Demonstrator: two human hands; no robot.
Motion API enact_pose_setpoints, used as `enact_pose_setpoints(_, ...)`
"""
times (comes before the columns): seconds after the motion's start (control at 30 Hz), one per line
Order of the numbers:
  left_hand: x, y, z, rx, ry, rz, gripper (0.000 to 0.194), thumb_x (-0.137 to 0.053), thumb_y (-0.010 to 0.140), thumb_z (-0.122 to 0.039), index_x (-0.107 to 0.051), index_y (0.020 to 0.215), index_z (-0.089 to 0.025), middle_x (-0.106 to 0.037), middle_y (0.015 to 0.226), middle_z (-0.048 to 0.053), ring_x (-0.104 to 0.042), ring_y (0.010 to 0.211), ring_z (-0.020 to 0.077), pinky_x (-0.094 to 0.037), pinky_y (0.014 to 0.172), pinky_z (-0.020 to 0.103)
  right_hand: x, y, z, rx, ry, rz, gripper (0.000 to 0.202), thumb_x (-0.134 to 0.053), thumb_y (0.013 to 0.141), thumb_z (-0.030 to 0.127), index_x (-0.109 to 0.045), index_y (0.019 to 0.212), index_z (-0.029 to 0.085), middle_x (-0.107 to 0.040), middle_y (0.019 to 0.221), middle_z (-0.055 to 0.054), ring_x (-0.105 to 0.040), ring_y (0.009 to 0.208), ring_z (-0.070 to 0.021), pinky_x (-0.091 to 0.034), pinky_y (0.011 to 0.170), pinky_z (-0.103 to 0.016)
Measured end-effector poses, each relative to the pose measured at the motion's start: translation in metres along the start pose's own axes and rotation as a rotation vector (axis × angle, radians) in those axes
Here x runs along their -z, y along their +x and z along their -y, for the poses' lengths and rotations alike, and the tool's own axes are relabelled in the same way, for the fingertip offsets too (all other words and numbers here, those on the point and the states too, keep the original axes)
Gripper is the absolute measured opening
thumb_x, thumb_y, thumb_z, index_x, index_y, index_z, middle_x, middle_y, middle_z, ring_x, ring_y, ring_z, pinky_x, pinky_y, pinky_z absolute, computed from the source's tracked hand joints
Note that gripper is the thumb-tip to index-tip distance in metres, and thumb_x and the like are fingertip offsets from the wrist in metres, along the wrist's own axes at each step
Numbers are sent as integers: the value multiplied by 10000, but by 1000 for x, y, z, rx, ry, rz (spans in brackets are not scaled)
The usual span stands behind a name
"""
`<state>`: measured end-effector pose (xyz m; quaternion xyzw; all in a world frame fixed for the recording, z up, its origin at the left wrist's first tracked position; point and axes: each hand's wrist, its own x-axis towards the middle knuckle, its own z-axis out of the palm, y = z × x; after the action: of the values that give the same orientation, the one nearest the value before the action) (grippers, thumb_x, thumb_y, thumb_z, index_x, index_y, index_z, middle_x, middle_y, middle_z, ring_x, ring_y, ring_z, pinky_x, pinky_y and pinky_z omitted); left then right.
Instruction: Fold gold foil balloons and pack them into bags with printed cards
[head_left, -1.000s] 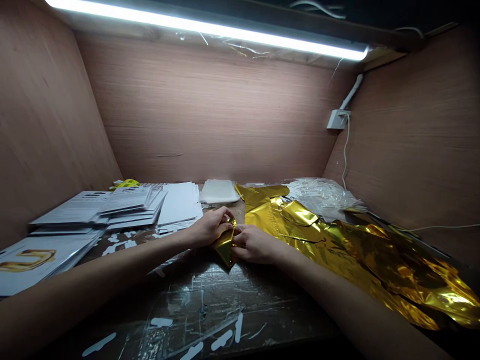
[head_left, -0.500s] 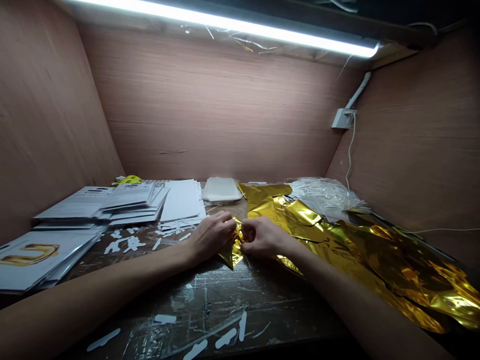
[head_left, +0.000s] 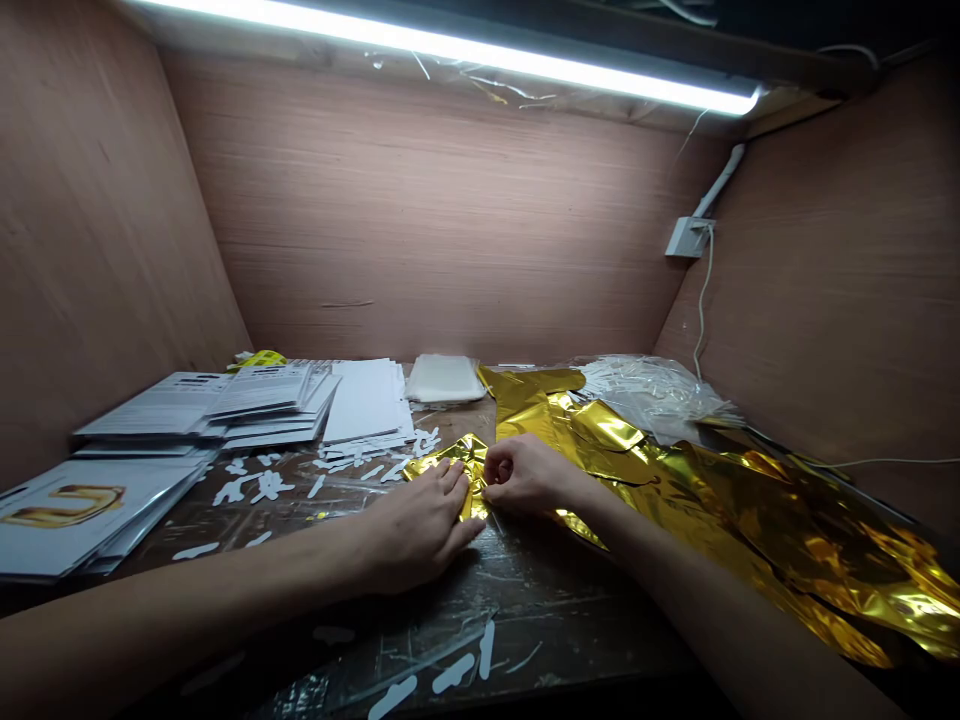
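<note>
A small folded piece of gold foil (head_left: 471,462) lies on the dark table in front of me. My left hand (head_left: 424,520) rests palm down on its near left part, fingers stretched out over the foil. At the foil's right edge, my right hand (head_left: 529,475) has its fingers curled in a pinch against it. The curled fingertips hide how much of the edge is between them. Right behind my right hand spreads a pile of larger gold foil sheets (head_left: 697,500).
Stacks of printed cards (head_left: 259,390) and white paper (head_left: 361,400) stand at the left. A clear bag of white strips (head_left: 652,390) lies at the back right, near a pack of clear sleeves (head_left: 445,380). White scraps (head_left: 454,673) are scattered about the table (head_left: 420,620).
My left hand has gone from a pinch on the foil to lying flat over it, nearer to me. More of the foil shows at the left. My right hand has hardly moved.
</note>
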<state>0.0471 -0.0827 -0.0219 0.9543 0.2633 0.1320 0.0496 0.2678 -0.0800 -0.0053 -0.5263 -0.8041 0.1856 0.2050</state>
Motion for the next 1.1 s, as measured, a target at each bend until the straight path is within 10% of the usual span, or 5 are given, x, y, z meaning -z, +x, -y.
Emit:
enact_pose_setpoints(0.1,-3,-10,-7,67,26,134,836,-299,1019,-648,-327,1574,-23,-242,1639,249,-232,1542,365,-223,1243,517,1,1,-3,26,-2,7,89,-702,681,195,-729,764,178,-634,665,20,-547,601,-120,-390,544,-220)
enact_pose_setpoints(0.27,5,-14,-6,30,-6,199,850,-282,1022,-654,-192,1626,-63,-117,1674,201,-94,1572,334,-146,1276,487,-4,8,-12,34,-157,-196,329,-702,755,294,-755,1056,170,-702,912,-67,-625,842,-201,-457,752,-283)
enact_pose_setpoints(0.77,3,-25,3,-43,-133,116,982,-308,958,-764,-190,1625,-53,-119,1687,174,-125,1574,313,-136,1289,431,-2,54,-2,-305,130,83,150,-711,710,296,-708,707,147,-614,588,-4,-545,559,-142,-352,489,-240)
enact_pose_setpoints(0.97,6,-26,-1,-73,-88,106,991,-332,960,-751,-223,1605,-7,-174,1669,220,-182,1561,334,-200,1275,458,-2,53,21,-221,-110,-61,52,-665,671,168,-714,654,161,-629,583,-24,-547,559,-143,-326,479,-252)
enact_pose_setpoints(1.1,1,-31,-5,70,7,-7,872,-417,961,-694,-496,1447,26,-465,1511,294,-430,1433,410,-371,1186,506,-8,46,29,-31,-435,-193,122,-622,741,141,-692,644,164,-615,567,-52,-489,537,-144,-299,528,-297)
